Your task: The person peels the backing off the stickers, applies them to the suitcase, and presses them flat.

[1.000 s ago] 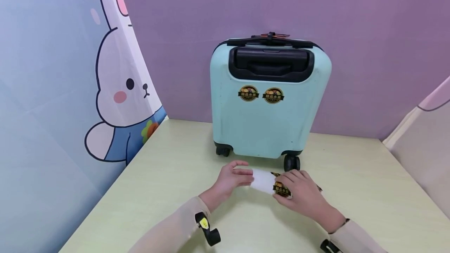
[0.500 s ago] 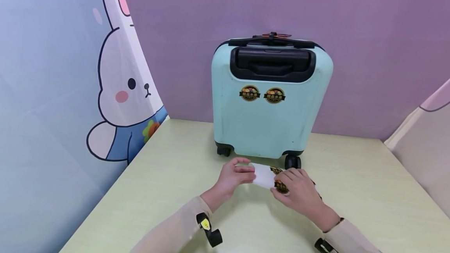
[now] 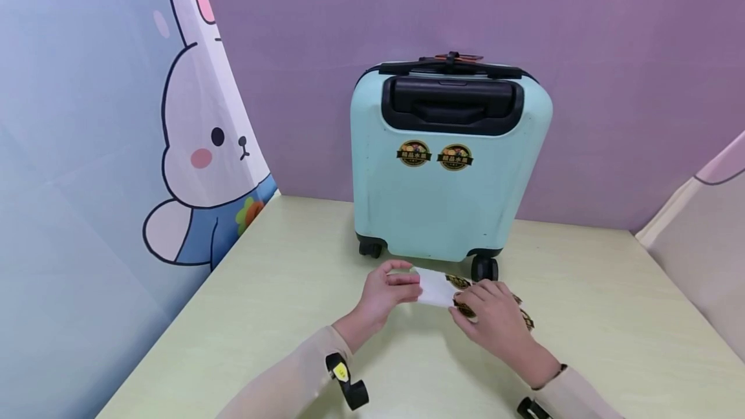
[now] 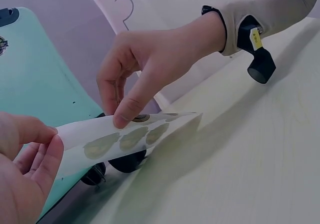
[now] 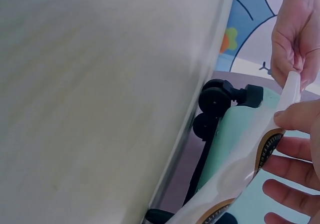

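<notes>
A white sheet of round black-and-gold stickers is held up between both hands, low in front of a mint-green suitcase. My left hand pinches its bare left end between thumb and fingers, as the left wrist view also shows. Farther right, my right hand grips the sheet, thumb on the near side and fingers behind; it covers part of the stickers. In the right wrist view the thumb and index finger lie at a sticker by the sheet's edge. Two matching stickers sit side by side on the suitcase, under its black handle recess.
The suitcase stands upright on black wheels at the back of a pale table. Behind it hangs a purple backdrop. A blue cloth with a cartoon rabbit borders the left side, and a pale cloth the right.
The sheet has risen slightly and tilted, with more stickers showing beyond the right hand. The right hand has shifted a little to the left; the left hand keeps its pinch.
</notes>
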`<state>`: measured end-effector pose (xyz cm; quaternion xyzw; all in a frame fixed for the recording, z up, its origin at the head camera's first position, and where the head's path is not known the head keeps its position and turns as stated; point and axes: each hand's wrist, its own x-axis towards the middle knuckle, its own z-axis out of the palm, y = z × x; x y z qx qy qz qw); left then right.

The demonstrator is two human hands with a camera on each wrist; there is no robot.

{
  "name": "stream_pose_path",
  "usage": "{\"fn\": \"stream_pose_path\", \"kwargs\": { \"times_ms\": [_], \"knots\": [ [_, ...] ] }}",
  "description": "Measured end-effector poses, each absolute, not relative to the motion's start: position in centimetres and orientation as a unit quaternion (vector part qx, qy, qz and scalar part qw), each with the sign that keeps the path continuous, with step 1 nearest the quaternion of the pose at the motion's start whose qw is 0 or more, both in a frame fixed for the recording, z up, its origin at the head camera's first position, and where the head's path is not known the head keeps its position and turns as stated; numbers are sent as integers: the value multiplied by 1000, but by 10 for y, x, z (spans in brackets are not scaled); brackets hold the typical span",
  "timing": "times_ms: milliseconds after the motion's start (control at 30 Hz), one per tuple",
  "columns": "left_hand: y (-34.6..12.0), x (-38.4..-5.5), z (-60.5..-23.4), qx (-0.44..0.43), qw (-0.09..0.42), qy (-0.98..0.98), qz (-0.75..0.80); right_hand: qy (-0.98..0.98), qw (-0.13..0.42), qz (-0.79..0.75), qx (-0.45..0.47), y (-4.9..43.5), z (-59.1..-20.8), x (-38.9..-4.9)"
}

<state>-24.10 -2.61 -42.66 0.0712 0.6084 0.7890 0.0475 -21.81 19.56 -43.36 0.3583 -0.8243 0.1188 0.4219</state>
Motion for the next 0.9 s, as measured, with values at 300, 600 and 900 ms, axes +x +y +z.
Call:
{"fn": "stream_pose_path", "kwargs": {
  "times_ms": [300,600,900],
  "knots": [
    [-27,-243,-430,63,45,609,789,-830,407,133,357,195,-438,-215],
    [-27,-242,-431,64,50,612,787,-833,401,142,355,197,-441,-218],
    [-26,-239,-428,64,48,617,783,-830,403,145,358,195,-441,-219]
  ]
}}
